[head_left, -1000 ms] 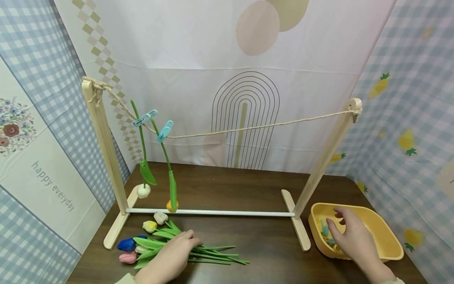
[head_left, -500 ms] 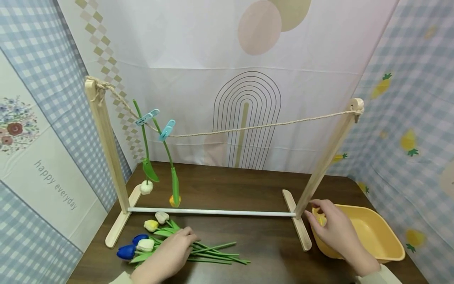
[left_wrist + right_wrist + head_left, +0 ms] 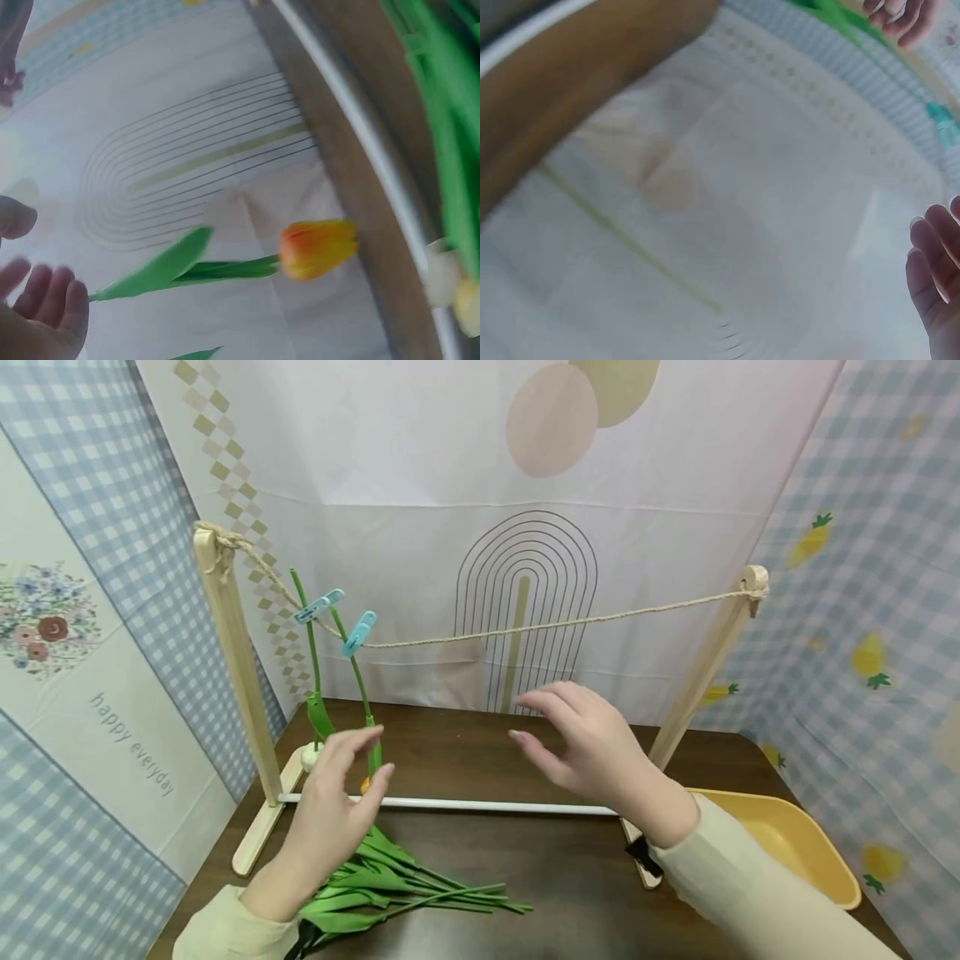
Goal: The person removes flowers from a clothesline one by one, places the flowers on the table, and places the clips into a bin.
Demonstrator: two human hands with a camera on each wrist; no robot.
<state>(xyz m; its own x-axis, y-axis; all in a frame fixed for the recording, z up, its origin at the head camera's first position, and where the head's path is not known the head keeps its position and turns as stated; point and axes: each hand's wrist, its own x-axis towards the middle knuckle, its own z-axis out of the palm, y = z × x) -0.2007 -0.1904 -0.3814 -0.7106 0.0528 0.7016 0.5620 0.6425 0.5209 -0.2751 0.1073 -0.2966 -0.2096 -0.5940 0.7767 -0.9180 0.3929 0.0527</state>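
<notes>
My left hand (image 3: 326, 818) is raised in front of the frame's left side, fingers loosely bent and nothing held. It overlaps two tulips hanging head down. One is a white tulip (image 3: 310, 757); the other, an orange-yellow tulip (image 3: 319, 249), shows whole in the left wrist view beyond my fingertips (image 3: 75, 300). Light-blue clothespins (image 3: 359, 633) fasten both stems to the rope (image 3: 480, 635). To the right, my empty right hand (image 3: 592, 747) hovers below the rope with thumb and fingers apart. Under the left forearm lies a bunch of tulips (image 3: 382, 885), its blossoms hidden in the head view.
The rope runs between two wooden posts (image 3: 240, 677) on feet, joined low down by a white rod (image 3: 487, 807). A yellow basin (image 3: 806, 852) stands at the right, partly covered by my right sleeve (image 3: 750, 868). Patterned cloths (image 3: 405, 460) surround the brown table (image 3: 562, 877).
My left hand has left the tulip bunch and risen toward the hanging tulips. The right hand has come from the basin leftward and up to below the rope.
</notes>
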